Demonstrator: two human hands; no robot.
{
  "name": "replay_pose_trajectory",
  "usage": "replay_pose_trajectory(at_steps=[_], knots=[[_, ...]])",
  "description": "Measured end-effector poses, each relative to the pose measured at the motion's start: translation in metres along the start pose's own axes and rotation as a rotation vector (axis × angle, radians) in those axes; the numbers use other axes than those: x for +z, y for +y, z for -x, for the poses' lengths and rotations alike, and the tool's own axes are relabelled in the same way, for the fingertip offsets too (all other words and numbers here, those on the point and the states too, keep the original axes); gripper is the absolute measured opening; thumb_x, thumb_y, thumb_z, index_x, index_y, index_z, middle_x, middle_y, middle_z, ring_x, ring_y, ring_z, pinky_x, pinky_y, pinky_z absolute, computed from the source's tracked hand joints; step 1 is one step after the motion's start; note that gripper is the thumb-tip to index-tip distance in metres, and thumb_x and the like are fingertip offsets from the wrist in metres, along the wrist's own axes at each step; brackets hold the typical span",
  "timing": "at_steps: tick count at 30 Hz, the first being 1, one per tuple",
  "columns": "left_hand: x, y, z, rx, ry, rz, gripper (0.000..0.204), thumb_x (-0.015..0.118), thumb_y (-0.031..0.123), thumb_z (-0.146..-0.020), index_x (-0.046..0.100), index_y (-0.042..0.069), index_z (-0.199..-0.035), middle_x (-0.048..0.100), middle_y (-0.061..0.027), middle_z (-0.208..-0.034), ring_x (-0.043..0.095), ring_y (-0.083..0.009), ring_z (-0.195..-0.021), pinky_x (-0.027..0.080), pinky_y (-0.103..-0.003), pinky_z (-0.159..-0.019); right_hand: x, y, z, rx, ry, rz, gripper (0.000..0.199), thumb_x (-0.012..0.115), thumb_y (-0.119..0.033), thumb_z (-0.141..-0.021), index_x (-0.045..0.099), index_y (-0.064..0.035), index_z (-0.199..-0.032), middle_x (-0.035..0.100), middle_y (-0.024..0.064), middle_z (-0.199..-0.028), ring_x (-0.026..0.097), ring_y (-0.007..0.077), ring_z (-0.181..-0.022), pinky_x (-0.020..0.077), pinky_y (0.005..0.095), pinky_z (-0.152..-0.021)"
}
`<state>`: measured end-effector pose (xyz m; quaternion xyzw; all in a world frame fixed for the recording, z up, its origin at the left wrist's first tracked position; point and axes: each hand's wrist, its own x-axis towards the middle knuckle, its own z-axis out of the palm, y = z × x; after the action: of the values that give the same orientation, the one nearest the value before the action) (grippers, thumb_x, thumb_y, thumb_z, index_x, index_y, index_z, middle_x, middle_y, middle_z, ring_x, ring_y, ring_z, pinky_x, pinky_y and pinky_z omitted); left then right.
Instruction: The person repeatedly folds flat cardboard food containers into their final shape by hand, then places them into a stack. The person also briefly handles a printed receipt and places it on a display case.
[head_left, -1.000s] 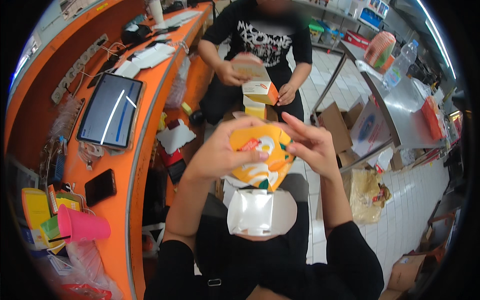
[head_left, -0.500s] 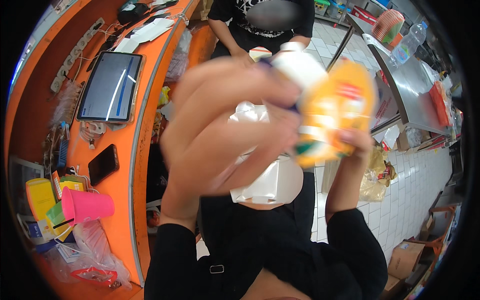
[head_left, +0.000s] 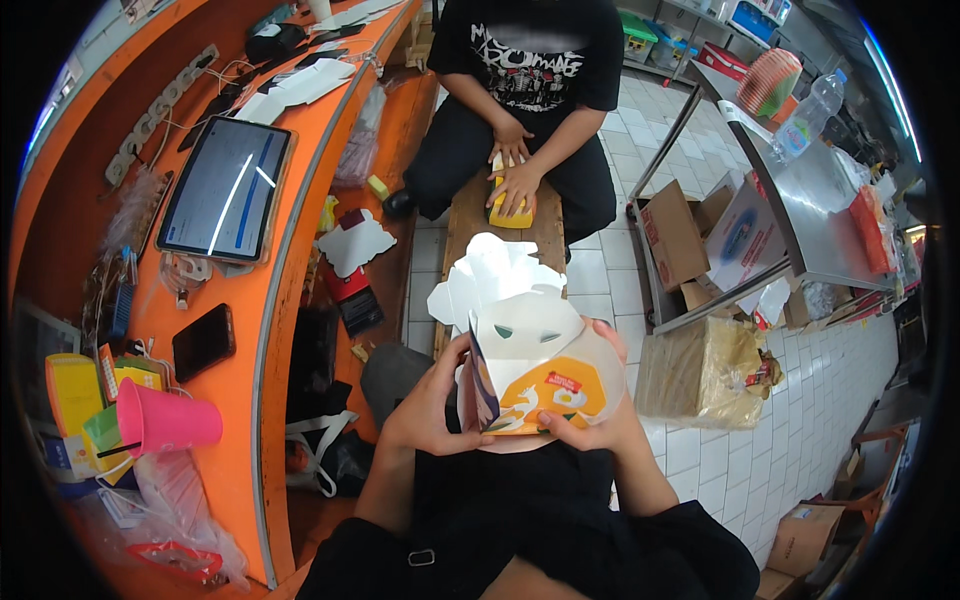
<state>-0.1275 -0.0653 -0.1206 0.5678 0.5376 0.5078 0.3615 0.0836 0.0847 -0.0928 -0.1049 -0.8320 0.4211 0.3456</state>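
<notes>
Just below frame centre: orange-printed food carton (head_left: 575, 385) between left hand (head_left: 428, 408), curled on its left edge, and right hand (head_left: 606, 432), clasping lower right.

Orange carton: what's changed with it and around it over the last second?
The orange carton has moved down in the view and turned so white panels show; the left hand and right hand both hold it. Beyond, the co-worker's hands have lowered onto a yellow carton. The tablet, phone and pink cup stayed put.
</notes>
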Motion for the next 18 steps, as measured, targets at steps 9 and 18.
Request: replay_pose_trajectory(at_steps=[9,18], knots=[[0.016,0.015,-0.017,0.285,0.169,0.344,0.117,0.083,0.016,-0.055,0.013,0.010,-0.149,0.029,-0.0255,-0.145,0.033,-0.0394,-0.134,0.026,-0.046,-0.108,-0.015,-0.017,-0.010,0.066,-0.180,0.177,0.069,0.083,-0.024,-0.059,0.055,-0.0161,-0.121,0.042,0.0236,-0.125,0.048,0.0424,-0.115,0.0438,0.0444,-0.093],[0.000,0.016,-0.028,0.420,-0.028,0.046,0.111,0.084,0.008,-0.061,0.015,0.022,-0.147,0.018,-0.0304,-0.149,0.030,-0.0461,-0.135,0.028,-0.052,-0.107,-0.022,-0.019,-0.010,0.091,-0.211,-0.017,0.058,0.082,-0.018,-0.057,0.064,-0.0178,-0.112,0.039,0.0185,-0.125,0.048,0.0369,-0.116,0.0428,0.0429,-0.097]])
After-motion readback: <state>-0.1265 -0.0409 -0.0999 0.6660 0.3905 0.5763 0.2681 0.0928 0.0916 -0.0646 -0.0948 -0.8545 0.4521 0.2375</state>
